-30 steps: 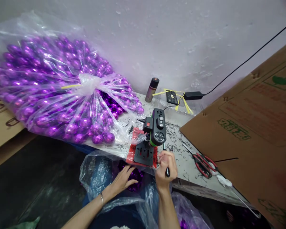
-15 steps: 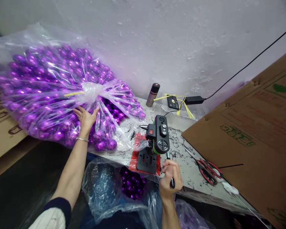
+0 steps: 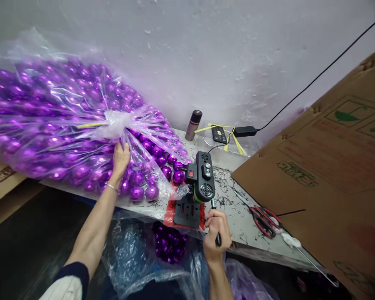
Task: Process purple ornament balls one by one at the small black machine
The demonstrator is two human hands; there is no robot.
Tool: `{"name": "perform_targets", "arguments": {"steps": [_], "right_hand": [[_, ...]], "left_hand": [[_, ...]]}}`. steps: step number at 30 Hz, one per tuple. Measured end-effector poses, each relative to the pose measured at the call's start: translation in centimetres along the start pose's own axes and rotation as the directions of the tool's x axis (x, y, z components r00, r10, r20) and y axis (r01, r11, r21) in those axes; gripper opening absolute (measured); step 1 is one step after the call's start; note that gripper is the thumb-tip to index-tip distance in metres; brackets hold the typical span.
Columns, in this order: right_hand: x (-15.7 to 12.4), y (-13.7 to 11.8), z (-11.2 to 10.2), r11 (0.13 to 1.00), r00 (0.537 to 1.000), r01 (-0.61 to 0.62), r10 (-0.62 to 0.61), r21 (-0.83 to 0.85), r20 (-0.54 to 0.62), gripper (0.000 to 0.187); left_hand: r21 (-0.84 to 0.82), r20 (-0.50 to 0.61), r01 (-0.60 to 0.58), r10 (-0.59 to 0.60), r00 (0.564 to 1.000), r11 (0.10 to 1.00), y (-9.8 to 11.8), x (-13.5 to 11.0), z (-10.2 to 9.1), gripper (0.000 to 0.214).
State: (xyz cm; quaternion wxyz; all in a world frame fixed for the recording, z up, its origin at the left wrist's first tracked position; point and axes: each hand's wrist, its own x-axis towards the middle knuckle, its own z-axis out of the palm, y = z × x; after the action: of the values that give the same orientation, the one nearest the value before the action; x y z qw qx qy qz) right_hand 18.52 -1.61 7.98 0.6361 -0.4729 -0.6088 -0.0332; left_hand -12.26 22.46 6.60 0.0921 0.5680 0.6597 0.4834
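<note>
A big clear plastic bag [image 3: 54, 93] full of shiny purple balls lies on the left, gathered into a knot-like bunch with a yellow strip. At its front side my left hand [image 3: 121, 158] has its fingers closed on the plastic below the bunch; the fingertips are partly hidden. Through the bag's opening, loose purple balls [image 3: 178, 176] reach the black device [image 3: 205, 177] with a red switch. My right hand [image 3: 218, 233] is wrapped round a black handle [image 3: 218, 240] whose metal rod runs up to the device. Whether the rod is fixed to it I cannot tell.
Red-handled scissors [image 3: 265, 221] lie right of the device, before a large cardboard box [image 3: 325, 166]. Behind stand a dark spray-can-like bottle [image 3: 193, 125], a phone [image 3: 218, 133] and a black adapter [image 3: 245, 131] with a cord. Plastic holding purple pieces [image 3: 169, 243] hangs below the table edge.
My left hand has gone from spread fingers to closed on the bag. Several purple balls have rolled out rightward to the device. My right hand keeps its hold; the view has shifted slightly.
</note>
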Motion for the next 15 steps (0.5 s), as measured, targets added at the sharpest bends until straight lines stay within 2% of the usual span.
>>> {"name": "perform_targets", "arguments": {"steps": [3,4,5,7,9,12,14,15], "right_hand": [[-0.2,0.1,0.0,1.000,1.000,-0.006,0.006,-0.002,-0.011,0.033],[-0.2,0.1,0.0,1.000,1.000,-0.012,0.012,-0.003,-0.011,0.033],[-0.2,0.1,0.0,1.000,1.000,-0.016,0.016,-0.003,-0.011,0.033],[-0.2,0.0,-0.1,1.000,1.000,-0.020,0.020,-0.003,-0.006,0.033],[-0.1,-0.1,-0.1,1.000,1.000,-0.016,0.016,-0.003,0.002,0.032],[-0.1,-0.2,-0.1,1.000,1.000,-0.014,0.014,-0.001,0.010,0.032],[-0.1,-0.1,-0.1,1.000,1.000,-0.016,0.016,0.007,0.010,0.031],[-0.2,-0.1,0.0,1.000,1.000,-0.015,0.015,0.012,0.010,0.031]], "left_hand": [[0.126,-0.144,-0.016,0.034,0.989,0.992,2.2,-3.0,-1.5,0.057],[0.154,-0.150,-0.088,0.111,0.982,0.984,3.4,-4.2,-1.6,0.052],[0.157,-0.111,-0.184,0.203,0.973,0.970,4.6,-5.4,-1.4,0.045],[0.107,0.096,-0.375,0.366,0.926,0.921,6.8,-7.0,-0.2,0.031],[0.104,0.340,-0.464,0.407,0.848,0.880,8.1,-7.6,1.6,0.025],[0.263,0.633,-0.500,0.244,0.735,0.825,8.4,-7.3,4.0,0.024],[0.317,0.726,-0.524,0.153,0.671,0.791,8.0,-7.2,5.0,0.031],[0.318,0.745,-0.530,0.139,0.653,0.786,7.7,-7.4,5.3,0.038]]}}
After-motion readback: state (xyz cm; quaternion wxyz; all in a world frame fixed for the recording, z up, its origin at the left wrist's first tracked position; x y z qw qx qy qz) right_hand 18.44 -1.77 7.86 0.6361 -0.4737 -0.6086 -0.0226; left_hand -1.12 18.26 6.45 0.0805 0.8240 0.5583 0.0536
